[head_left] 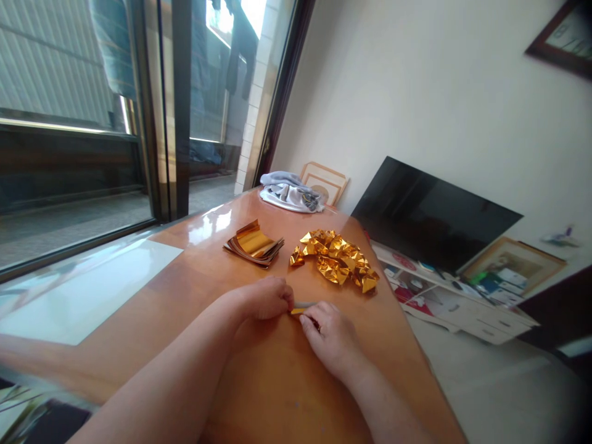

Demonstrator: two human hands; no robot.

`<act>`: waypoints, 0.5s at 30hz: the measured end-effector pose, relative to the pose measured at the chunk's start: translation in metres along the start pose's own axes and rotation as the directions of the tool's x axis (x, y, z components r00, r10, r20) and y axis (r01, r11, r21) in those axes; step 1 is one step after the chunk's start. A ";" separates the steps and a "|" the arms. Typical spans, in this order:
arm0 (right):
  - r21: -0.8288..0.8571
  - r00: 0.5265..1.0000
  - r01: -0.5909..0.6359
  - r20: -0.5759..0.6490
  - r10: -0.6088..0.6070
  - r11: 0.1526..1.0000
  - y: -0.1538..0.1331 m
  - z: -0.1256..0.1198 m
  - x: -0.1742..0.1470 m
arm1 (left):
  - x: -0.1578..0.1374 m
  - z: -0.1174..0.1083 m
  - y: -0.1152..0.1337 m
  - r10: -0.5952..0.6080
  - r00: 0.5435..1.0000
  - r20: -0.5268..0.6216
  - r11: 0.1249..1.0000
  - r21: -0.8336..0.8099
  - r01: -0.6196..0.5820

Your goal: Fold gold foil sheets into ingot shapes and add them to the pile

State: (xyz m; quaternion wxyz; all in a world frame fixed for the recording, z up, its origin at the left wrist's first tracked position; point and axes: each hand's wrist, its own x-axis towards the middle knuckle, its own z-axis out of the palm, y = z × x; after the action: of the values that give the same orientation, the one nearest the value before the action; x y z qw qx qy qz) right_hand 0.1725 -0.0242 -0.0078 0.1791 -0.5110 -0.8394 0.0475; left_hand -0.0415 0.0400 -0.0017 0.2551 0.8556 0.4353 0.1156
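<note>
Between my two hands lies a narrow folded strip of gold foil paper (300, 308), low over the tabletop. My left hand (271, 297) is closed on its left end, fingers curled. At the other end my right hand (329, 333) pinches the strip between thumb and fingers. Much of the paper is hidden by the fingers. Beyond my left hand sits a stack of gold foil sheets (254, 245), curled up at the edges. A heap of folded gold foil pieces (340, 259) lies past my right hand.
The brown wooden table (263, 394) carries a pale sheet (87, 290) at left and a grey-white cloth bundle (291, 192) at its far end. Sliding glass doors (171, 123) stand left. A television (435, 213) rests on a white cabinet (472, 314) to the right.
</note>
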 end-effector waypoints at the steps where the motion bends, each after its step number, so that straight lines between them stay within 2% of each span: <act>1: 0.029 0.999 -0.030 -0.009 0.031 0.999 0.001 0.003 0.001 | 0.000 0.000 0.000 -0.006 1.000 -0.004 1.000 -0.001 0.006; 7: 0.098 0.986 -0.161 -0.026 0.164 0.982 0.004 0.012 0.006 | -0.001 0.000 0.006 -0.043 0.998 -0.037 0.999 -0.001 0.043; 15: 0.031 0.975 -0.217 -0.037 0.218 0.976 0.002 0.014 0.008 | -0.003 0.001 0.014 -0.081 0.992 -0.102 0.995 0.054 0.087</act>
State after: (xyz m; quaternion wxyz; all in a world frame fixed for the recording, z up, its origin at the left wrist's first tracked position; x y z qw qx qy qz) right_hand 0.1658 -0.0147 -0.0191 0.1964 -0.5983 -0.7739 0.0678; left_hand -0.0332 0.0306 0.0046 0.2128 0.8368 0.4863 0.1344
